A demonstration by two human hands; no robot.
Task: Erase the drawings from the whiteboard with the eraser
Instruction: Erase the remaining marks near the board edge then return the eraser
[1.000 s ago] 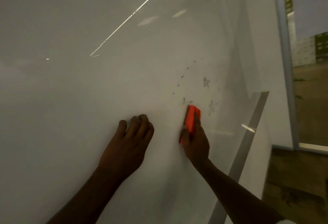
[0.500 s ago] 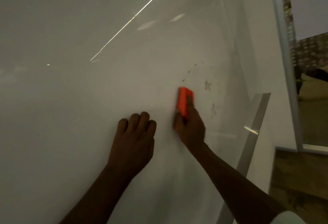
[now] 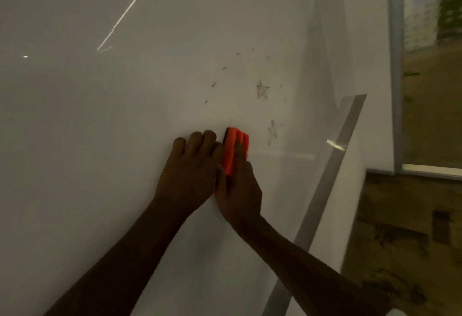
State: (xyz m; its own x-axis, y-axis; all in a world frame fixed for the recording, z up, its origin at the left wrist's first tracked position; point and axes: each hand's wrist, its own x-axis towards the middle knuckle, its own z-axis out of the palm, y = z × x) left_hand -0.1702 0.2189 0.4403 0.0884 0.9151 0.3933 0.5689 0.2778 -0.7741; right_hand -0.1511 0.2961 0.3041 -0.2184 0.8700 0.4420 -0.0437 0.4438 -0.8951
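Note:
A large white whiteboard (image 3: 105, 140) fills most of the view. An orange eraser (image 3: 232, 150) with a dark felt edge is pressed flat on it under my right hand (image 3: 238, 190). My left hand (image 3: 192, 173) rests on the board just left of the eraser, fingers curled, touching my right hand. Faint pencil-grey drawings sit up and to the right: one star (image 3: 262, 89), a smudged star (image 3: 272, 131) close to the eraser, and an arc of small dashes (image 3: 213, 84).
The board's grey metal edge (image 3: 322, 185) runs diagonally at the right. Beyond it stand a white wall and a glass partition frame (image 3: 396, 70), with patterned brown floor (image 3: 405, 240) below.
My right hand slid the eraser up to the dashes, then back down and left beside my left hand. The lower dashes near the eraser are gone. The view moved closer.

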